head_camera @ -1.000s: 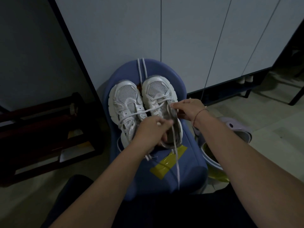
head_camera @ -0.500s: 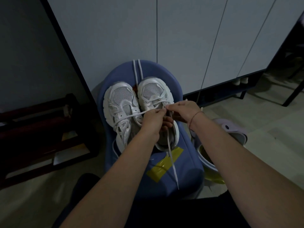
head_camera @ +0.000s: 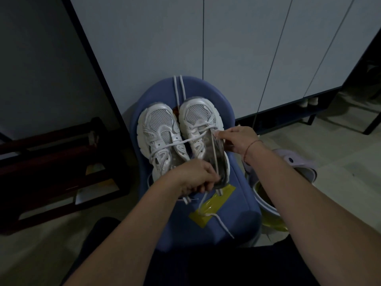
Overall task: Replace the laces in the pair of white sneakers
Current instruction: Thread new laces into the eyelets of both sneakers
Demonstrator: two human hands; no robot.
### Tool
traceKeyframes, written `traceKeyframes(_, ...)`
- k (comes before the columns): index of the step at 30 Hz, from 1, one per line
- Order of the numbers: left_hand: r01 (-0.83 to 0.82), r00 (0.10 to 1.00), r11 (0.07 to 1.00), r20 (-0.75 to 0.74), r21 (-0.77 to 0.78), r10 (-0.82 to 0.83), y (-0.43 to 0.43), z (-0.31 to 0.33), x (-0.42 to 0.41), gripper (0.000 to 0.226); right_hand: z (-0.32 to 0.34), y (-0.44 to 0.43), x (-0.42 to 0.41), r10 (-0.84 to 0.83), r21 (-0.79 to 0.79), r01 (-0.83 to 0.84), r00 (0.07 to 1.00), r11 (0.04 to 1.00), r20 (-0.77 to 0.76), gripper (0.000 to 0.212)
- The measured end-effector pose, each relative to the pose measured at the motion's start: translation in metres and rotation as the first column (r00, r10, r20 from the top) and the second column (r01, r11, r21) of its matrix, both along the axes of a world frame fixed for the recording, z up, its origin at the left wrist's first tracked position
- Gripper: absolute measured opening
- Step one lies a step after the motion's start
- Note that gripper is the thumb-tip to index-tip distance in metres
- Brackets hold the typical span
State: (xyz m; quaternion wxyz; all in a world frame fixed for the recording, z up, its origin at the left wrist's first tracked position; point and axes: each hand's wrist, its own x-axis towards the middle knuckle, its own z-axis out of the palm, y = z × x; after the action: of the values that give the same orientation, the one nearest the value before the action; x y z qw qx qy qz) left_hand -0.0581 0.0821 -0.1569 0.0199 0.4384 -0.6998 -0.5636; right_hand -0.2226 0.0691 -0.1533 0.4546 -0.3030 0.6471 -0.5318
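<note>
Lace (head_camera: 214, 155) runs taut between both hands, over the open throat of the sneaker (head_camera: 199, 120) nearer the right hand. Left hand (head_camera: 193, 178): fingers (head_camera: 207, 183) curled, pinching the strand near the heel. Right hand (head_camera: 237, 139): thumb and forefinger pinch the same lace at an eyelet on the outer edge. The free tail (head_camera: 223, 225) trails across a yellow tape patch (head_camera: 218, 201).

Progress, as judged: this sneaker is crossed at the toe-end eyelets only, and the upper rows are not yet threaded. The second sneaker (head_camera: 158, 133), touching it, carries some lacing, but whether that lacing is complete cannot be determined. Two loose strands (head_camera: 178, 89) lie beyond the toes.

Both sneakers rest on a blue chair seat (head_camera: 239, 195), toes toward white cabinet doors (head_camera: 247, 48). A dark wooden rack (head_camera: 51, 162) stands to the left. Pale floor (head_camera: 340, 162) lies to the right.
</note>
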Motion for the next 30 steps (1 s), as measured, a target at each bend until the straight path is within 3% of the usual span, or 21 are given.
traceKeyframes(2, 0.164, 0.982, 0.986, 0.088, 0.031, -0.167, 0.006, -0.003, 0.003, 0.024, -0.001, -0.001, 0.000, -0.009, 0.009, 0.009, 1.000, 1.000, 0.001, 0.014)
traceKeyframes(4, 0.212, 0.970, 0.976, 0.111, 0.060, -0.217, 0.009, -0.004, 0.007, 0.023, -0.002, -0.002, 0.000, -0.020, 0.013, 0.020, 1.000, 1.000, -0.011, 0.014)
traceKeyframes(6, 0.142, 0.985, 0.990, 0.096, 0.027, -0.144, 0.007, -0.001, 0.011, 0.025, -0.002, -0.001, 0.001, -0.016, 0.013, 0.016, 1.000, 1.000, -0.009, 0.013)
traceKeyframes(8, -0.057, 0.998, 0.995, 0.025, -0.079, 0.059, 0.003, 0.004, 0.013, 0.023, 0.000, 0.000, 0.002, -0.012, -0.001, 0.012, 1.000, 1.000, 0.005, 0.015)
traceKeyframes(10, -0.321, 0.943, 0.934, -0.149, -0.159, 0.298, -0.001, 0.009, 0.009, 0.017, 0.001, 0.002, 0.003, -0.006, -0.009, 0.006, 1.000, 1.000, 0.000, 0.015)
traceKeyframes(12, -0.475, 0.854, 0.870, -0.306, -0.130, 0.420, -0.005, 0.014, 0.002, 0.015, 0.001, 0.002, 0.003, 0.007, -0.003, -0.008, 1.000, 1.000, -0.020, 0.015)
traceKeyframes(16, -0.514, 0.801, 0.857, -0.379, -0.037, 0.464, -0.011, 0.015, -0.017, 0.021, -0.001, 0.001, 0.003, 0.031, 0.000, -0.031, 0.999, 1.000, -0.031, 0.013)
traceKeyframes(24, -0.564, 0.759, 0.823, -0.351, 0.066, 0.548, -0.022, 0.007, -0.041, 0.034, -0.004, -0.002, 0.001, 0.033, -0.013, -0.034, 0.998, 0.999, -0.046, 0.011)
traceKeyframes(30, -0.511, 0.810, 0.860, -0.326, 0.013, 0.486, -0.018, 0.010, -0.034, 0.024, -0.004, -0.003, 0.001, 0.028, 0.011, -0.027, 0.996, 1.000, -0.086, 0.013)
